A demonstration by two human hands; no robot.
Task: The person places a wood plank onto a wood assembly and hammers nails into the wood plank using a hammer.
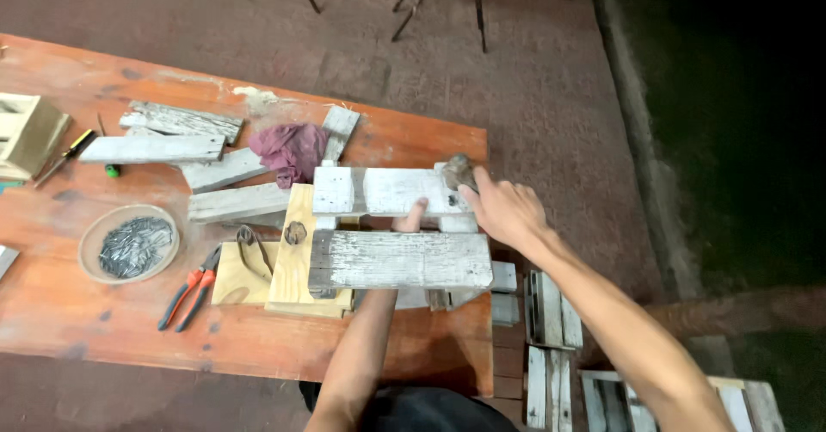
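Observation:
A frame of white-painted planks (400,258) lies on the right end of the orange table (69,311), partly over a pale plywood board (291,264). My left arm runs under the frame's front plank. Only fingertips of my left hand (412,218) show in the gap, touching the rear plank (391,191). My right hand (503,211) rests at the rear plank's right end, closed on a dark rounded object (459,170); what that object is cannot be made out.
A bowl of nails (130,244), red-handled pliers (191,287) and pincers (251,251) lie left of the frame. Loose white planks (155,148), a purple rag (292,150) and a small wooden box (30,131) sit farther back. Plank assemblies (551,311) lie on the floor at right.

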